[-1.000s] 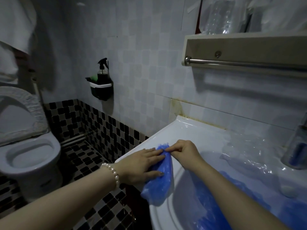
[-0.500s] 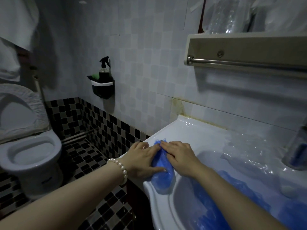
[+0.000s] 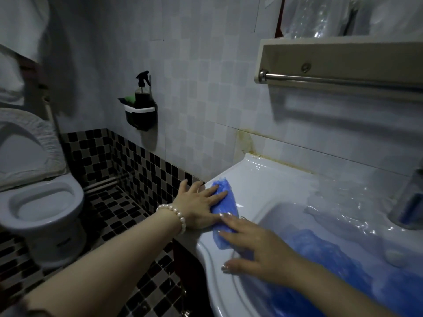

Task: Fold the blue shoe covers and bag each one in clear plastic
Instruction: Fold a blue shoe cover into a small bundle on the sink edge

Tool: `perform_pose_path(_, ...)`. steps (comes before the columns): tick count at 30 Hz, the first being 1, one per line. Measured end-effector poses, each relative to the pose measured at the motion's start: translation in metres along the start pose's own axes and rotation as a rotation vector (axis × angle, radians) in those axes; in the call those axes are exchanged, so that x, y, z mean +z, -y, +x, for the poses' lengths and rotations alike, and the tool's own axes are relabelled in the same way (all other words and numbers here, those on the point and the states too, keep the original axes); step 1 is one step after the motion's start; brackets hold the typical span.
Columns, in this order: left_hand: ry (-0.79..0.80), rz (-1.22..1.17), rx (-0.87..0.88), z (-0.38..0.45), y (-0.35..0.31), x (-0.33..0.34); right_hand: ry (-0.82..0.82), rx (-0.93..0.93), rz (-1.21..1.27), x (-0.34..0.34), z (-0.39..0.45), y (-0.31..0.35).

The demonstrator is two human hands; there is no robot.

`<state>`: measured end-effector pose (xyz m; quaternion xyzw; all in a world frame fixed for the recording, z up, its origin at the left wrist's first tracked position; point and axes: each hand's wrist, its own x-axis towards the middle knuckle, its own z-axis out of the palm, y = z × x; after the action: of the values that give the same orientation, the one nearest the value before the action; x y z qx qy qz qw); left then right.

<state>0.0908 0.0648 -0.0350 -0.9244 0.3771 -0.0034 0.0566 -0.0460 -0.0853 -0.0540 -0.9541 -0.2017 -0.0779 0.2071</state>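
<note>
Your left hand (image 3: 196, 203) flat, fingers (image 3: 217, 195) straight on cover (image 3: 225, 207), sink (image 3: 263, 184) rim, right hand (image 3: 258, 245) spread, fingertips touching cover

Dim, bluish light; glare streaks the sink (image 3: 263, 170) rim and clear plastic (image 3: 338, 202). Deep shadows under the shelf (image 3: 343, 56). Wide-angle bending at edges; right side soft.

Bare forearms, no sleeves — a pearl bracelet (image 3: 174, 215) (white beads) circles the left wrist.
</note>
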Motion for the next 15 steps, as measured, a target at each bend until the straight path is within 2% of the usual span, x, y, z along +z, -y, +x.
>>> perform_pose_path(3, 0.021, -0.047, -0.016, 0.002, 0.001, 0.0, -0.107, -0.026, 0.085, 0.012, -0.007, -0.003)
perform_pose_path(7, 0.027, -0.05, -0.012, 0.001, 0.001, 0.003, -0.303, -0.136, 0.056, 0.018, -0.008, -0.003)
perform_pose_path(12, 0.038, -0.051, -0.012, 0.001, 0.001, 0.002, -0.438, -0.189, 0.067, 0.027, -0.009, 0.001)
perform_pose_path(15, 0.039, -0.044, -0.011, 0.0, 0.0, 0.001, -0.517, -0.12, 0.254, 0.022, -0.006, 0.005)
